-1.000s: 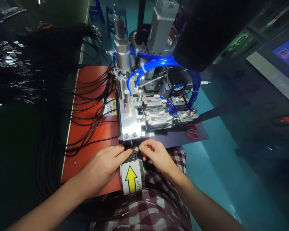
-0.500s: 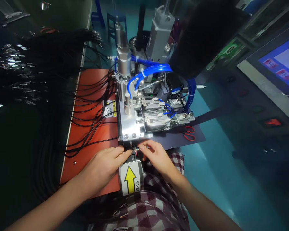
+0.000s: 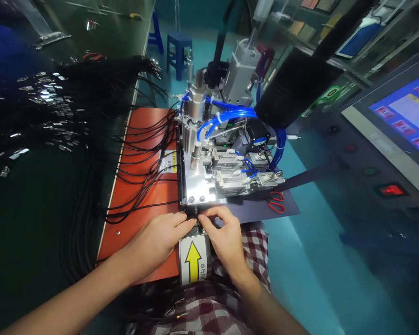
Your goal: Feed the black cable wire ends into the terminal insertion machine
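At the near edge of a machine (image 3: 199, 184) with a silver metal plate, both my hands meet over a small dark slot. My left hand (image 3: 164, 232) is closed, thumb and forefinger pressed together at the slot. From the other side my right hand (image 3: 226, 235) pinches at the same spot, its fingertips almost touching the left thumb. What the fingers hold is hidden and too small to make out. Just below them is a white label (image 3: 194, 263) with a yellow arrow. Black cables (image 3: 139, 188) run from the machine's left side over an orange-red board (image 3: 125, 251).
Blue air tubes (image 3: 237, 113) arch over the machine. Red-handled scissors (image 3: 276, 202) lie on the dark plate at right. A control panel with a screen (image 3: 405, 116) stands further right. Bundled black cables with shiny ends (image 3: 56, 107) cover the left bench. A blue stool (image 3: 179, 51) stands behind.
My right fingertips have closed in towards the left thumb at the slot. The small piece with coloured wires seen between the hands before is now covered. The whole view has shifted slightly.
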Demonstrator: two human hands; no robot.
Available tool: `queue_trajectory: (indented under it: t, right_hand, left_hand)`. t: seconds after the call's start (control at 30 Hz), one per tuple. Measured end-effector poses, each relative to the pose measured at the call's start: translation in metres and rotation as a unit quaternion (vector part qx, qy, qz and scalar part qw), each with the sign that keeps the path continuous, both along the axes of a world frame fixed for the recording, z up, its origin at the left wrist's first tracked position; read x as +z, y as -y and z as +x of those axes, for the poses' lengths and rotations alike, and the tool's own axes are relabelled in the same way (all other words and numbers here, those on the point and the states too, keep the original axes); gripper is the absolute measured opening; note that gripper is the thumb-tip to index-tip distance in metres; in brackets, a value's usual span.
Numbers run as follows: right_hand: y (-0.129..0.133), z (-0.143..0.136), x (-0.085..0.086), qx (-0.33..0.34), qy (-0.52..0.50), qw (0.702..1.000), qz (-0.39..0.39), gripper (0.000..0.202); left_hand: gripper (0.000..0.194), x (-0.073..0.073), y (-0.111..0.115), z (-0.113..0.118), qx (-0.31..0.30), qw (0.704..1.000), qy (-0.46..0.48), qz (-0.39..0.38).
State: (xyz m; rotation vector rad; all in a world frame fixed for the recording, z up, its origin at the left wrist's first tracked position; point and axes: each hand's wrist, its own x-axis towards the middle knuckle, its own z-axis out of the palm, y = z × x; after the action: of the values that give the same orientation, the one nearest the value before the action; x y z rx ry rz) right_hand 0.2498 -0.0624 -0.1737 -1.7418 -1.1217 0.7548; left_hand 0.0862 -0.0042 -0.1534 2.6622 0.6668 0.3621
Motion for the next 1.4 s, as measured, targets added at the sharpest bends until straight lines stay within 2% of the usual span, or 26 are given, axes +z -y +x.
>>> queue_trajectory:
  t: [0.17,0.3,0.47,0.63,0.73,0.97,1.1,1.2,1.27,1.4]
  right_hand:
    - [0.001,-0.002,-0.007,-0.007,-0.029,0.999,0.025,0.009]
    - [0.004,0.000,-0.005,0.004,-0.028,1.000,0.007,0.014]
    - [0.007,-0.001,0.002,0.038,0.075,0.996,-0.034,0.016]
    - [0.007,-0.002,0.004,0.030,0.117,0.993,0.011,0.011]
    - [0.006,-0.003,0.004,0.012,0.102,0.994,0.032,0.008]
    - [0.005,-0.009,0.000,-0.015,0.089,0.996,0.020,0.008]
    - [0.005,-0.006,-0.003,-0.016,0.006,0.999,0.031,0.011]
    - [0.005,0.000,-0.003,-0.027,-0.054,0.998,0.006,0.015]
    - [0.007,0.002,-0.001,-0.010,-0.019,1.000,-0.013,0.015]
    - [0.009,0.000,0.006,0.044,0.119,0.992,-0.016,0.014]
  left_hand:
    - [0.030,0.000,0.001,-0.002,-0.001,1.000,0.002,0.008]
    - [0.031,-0.002,0.000,-0.002,0.000,1.000,0.012,0.010]
    - [0.030,-0.003,0.000,-0.001,-0.002,1.000,0.017,-0.007]
    - [0.028,-0.001,0.001,0.000,0.006,0.999,0.014,-0.032]
    - [0.028,0.000,0.001,0.000,0.005,1.000,0.010,-0.025]
    - [0.032,-0.001,0.000,0.000,0.001,1.000,0.011,-0.009]
    - [0.032,0.000,0.000,-0.001,0.002,1.000,0.017,0.002]
    - [0.032,0.000,0.000,0.000,0.000,1.000,0.023,0.001]
    - [0.031,0.000,-0.001,0.000,0.001,1.000,0.025,-0.003]
    - [0.032,0.000,-0.001,0.000,-0.005,0.999,0.040,-0.015]
